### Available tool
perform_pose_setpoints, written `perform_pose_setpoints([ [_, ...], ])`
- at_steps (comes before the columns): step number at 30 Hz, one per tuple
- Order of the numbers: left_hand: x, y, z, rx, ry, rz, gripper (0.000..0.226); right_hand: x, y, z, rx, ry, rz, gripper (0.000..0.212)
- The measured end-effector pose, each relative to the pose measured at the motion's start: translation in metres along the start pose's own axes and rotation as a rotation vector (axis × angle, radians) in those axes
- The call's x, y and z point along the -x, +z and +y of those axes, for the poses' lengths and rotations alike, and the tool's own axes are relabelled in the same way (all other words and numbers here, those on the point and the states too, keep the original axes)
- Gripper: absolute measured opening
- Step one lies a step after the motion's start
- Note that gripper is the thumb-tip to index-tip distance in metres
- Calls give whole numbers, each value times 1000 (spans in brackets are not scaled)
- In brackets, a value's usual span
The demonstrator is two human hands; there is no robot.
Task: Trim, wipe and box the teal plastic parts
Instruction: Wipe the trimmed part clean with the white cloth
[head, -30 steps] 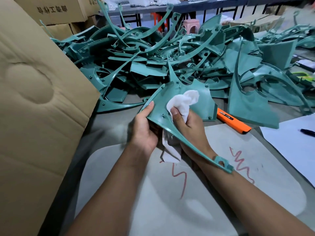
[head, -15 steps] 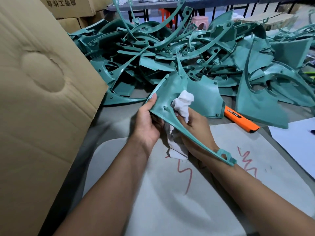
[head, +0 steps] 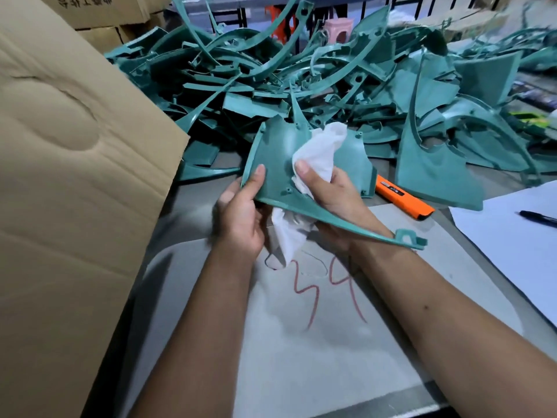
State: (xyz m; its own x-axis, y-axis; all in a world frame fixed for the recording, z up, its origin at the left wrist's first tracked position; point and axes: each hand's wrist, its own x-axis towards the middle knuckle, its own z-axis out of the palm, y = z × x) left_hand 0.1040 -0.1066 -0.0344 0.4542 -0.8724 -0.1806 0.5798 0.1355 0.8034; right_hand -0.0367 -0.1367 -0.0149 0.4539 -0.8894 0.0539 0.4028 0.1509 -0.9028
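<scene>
- A big cardboard box (head: 69, 182) fills the left side, its flap leaning in over the bench (head: 193, 212).
- A tangled heap of teal parts (head: 301, 79) covers the far half of the bench, from the box across to the right edge.
- A pale grey mat (head: 301, 357) lies on the near bench under both forearms, with red scribbles on it.
- A white sheet of paper (head: 506, 236) lies at the right, with a black pen (head: 539, 219) on it.
- One teal part (head: 277, 164), a broad panel with a long thin arm running near and right to a small bracket, is held up above the mat, just in front of the heap.
- The left hand (head: 241, 212) grips the panel's left edge, thumb on top and fingers underneath.
- The right hand (head: 328, 191) clutches a white cloth (head: 322, 152) bunched against the panel's face, thumb pressing it down; a tail of cloth hangs below the part.
- An orange utility knife (head: 404, 200) lies on the bench just right of the held part.
</scene>
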Motion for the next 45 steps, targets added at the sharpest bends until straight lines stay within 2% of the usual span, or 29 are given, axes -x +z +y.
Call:
perform_pose_setpoints([
  [3, 2, 2, 3, -130, 32, -68, 29, 1, -10, -8, 175, -73, -19, 49],
  [6, 4, 6, 9, -124, -4, -38, 35, 1, -15, -14, 402, -92, -37, 40],
  [9, 0, 4, 17, -32, -75, 26, 46, 3, -19, -17, 564, 75, -244, 42],
  [12, -3, -3, 27, -23, -105, 19, 58, 10, -26, -20, 434, 284, -457, 19],
  [14, -7, -12, 31, 3, -105, -2, 47, 13, -32, -22, 337, 346, -552, 2],
  [16, -10, -18, 36, 36, -74, -1, 33, 16, -39, -25, 340, 354, -631, 9],
  [20, -10, -20, 44, 10, -30, -24, 25, 16, -43, -32, 283, 380, -699, 12],
  [24, -10, -20, 45, 45, -1, -43, 24, 13, -40, -31, 326, 296, -741, 4],
  [27, -12, -26, 52, 218, 42, -27, 26, 7, -35, -27, 323, 191, -597, 4],
  [30, -13, -31, 57, 458, 68, 35, 32, -3, -36, -27, 33, 86, -204, 24],
  [32, -12, -29, 56, 473, 107, 100, 20, -8, -39, -29, -108, 10, -27, 26],
  [35, -12, -24, 50, 486, 110, 173, 14, -11, -37, -25, -136, -65, -59, 53],
  [37, -14, -22, 49, 487, 99, 211, 9, -12, -34, -22, -160, -141, -125, 47],
  [39, -14, -22, 50, 472, 83, 197, 7, -11, -33, -25, -166, -214, -130, 30],
  [42, -14, -27, 51, 370, 68, 126, 17, -9, -36, -30, -143, -243, 33, 12],
  [45, -15, -30, 51, 279, 84, 4, 29, -10, -38, -32, -194, -203, 274, 21],
])
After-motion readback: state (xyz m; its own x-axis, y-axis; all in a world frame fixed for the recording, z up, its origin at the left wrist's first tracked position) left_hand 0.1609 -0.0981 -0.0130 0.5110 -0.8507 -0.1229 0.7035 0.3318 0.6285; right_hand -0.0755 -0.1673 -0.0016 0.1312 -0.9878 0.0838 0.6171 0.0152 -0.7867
